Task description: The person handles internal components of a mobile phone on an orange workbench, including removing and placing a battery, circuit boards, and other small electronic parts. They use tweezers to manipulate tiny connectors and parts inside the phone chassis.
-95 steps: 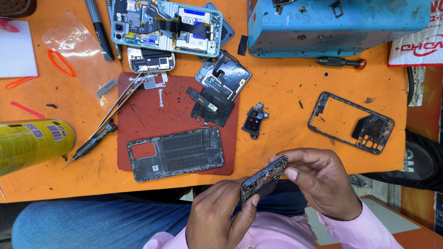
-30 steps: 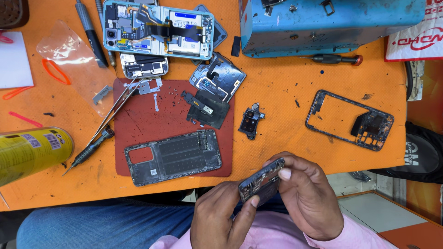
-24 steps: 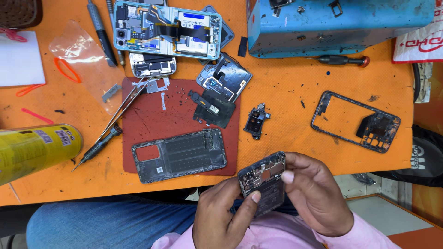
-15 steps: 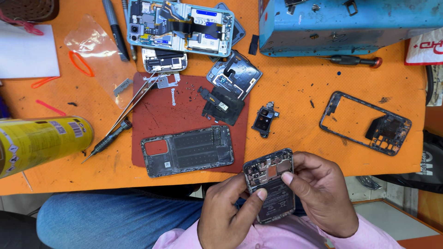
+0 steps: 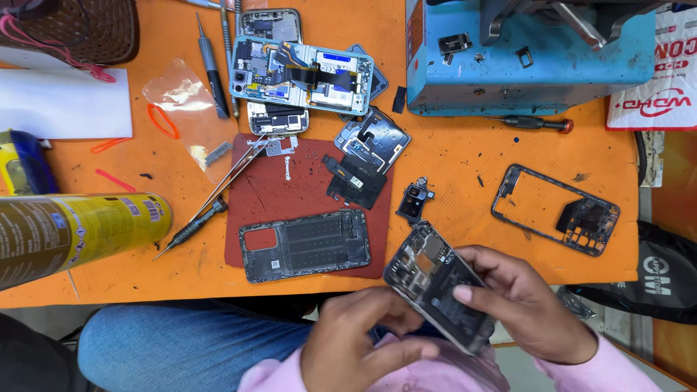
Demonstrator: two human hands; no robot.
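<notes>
While both hands clasp it, opened phone [image 5: 439,287] sits tilted at near table [image 5: 465,160] edge; left hand [image 5: 356,345] and right hand [image 5: 526,305] grip clenched on it. Phone back panel [image 5: 305,245] lies left, on red mat [image 5: 272,192].

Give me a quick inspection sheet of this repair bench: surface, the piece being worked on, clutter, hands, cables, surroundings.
Surface: orange table, dark red mat on it.
Job's things: opened phone body, tilted, held above the table edge.
Clutter: phone back cover, empty phone frame, tweezers, screwdriver, yellow spray can.
Hands: left hand and right hand both grip the phone body.
Cables: nothing seen.
Surroundings: blue machine; the person's jeans below.
</notes>
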